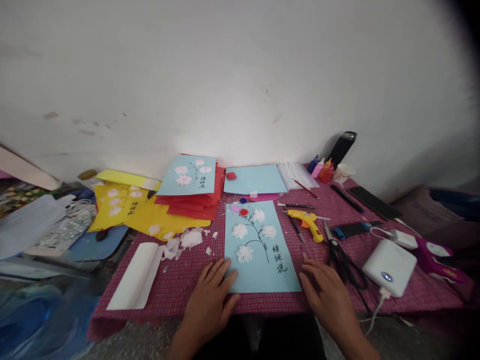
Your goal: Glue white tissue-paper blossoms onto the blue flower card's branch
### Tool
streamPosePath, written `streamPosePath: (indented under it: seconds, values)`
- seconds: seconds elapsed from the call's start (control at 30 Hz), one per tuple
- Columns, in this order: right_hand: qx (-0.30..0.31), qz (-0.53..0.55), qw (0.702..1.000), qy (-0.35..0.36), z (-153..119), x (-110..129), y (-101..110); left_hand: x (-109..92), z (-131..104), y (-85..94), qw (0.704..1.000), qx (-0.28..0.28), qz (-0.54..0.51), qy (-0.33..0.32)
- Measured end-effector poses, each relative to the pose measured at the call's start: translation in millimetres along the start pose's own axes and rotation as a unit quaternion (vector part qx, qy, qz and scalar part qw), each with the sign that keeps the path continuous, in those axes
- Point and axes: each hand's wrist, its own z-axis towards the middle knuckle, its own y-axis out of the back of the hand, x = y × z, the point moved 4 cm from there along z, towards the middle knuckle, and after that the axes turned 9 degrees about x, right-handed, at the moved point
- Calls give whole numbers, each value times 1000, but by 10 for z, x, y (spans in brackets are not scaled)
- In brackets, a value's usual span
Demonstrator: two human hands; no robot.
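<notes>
A light blue sheet of paper (258, 280) lies in front of me. It bears a drawn black branch, several white paper flowers (245, 254) and black brush characters down its right side. My left hand (212, 290) rests at the sheet's lower left edge, fingers spread and holding nothing. At the lower right edge lies my right hand (326, 285), fingers loosely stretched and apart, also with nothing in it. Just beyond the right fingers are black-handled scissors (343, 265) and a yellow glue gun (307, 222). Small red, blue and pink blobs sit at the sheet's top left.
Torn white paper scraps (191, 238) and a folded white sheet (135, 275) lie left. Behind are red papers (195, 205) topped by a finished-looking flower card (187, 175). Paint bottles (327, 172), a paper cup (343, 173), a cutter (352, 230) and a power bank (390, 265) stand right.
</notes>
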Motion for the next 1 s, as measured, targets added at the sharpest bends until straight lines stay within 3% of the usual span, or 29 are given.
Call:
streamPosePath:
  seconds: [0.23, 0.37, 0.43, 0.53, 0.63, 0.73, 0.83, 1.0]
  values:
    - [-3, -47, 999, 0, -41, -130, -122, 5, -29, 0, 1000, -23, -19, -9]
    - [-9, -64, 998, -7, -30, -100, -132, 132, 98, 118, 997, -64, -33, -16]
    - [-11, -69, 997, -8, -19, -80, -130, 274, 326, 221, 996, -76, -38, -23]
    - [-10, -70, 997, -7, -5, -50, -123, 552, 884, 350, 995, -67, -73, -11]
    - [-12, -72, 997, -12, 0, -24, -108, 788, 1506, 390, 992, -30, -119, 36]
    - [-15, -71, 997, -13, -2, -10, -96, 899, 1944, 349, 988, 21, -125, 90]
    - [-13, -65, 998, -8, -2, -8, -96, 924, 2132, 321, 987, 32, -120, 105]
    - [-17, -61, 998, -12, 2, -2, -82, 1006, 2205, 327, 984, 56, -103, 135]
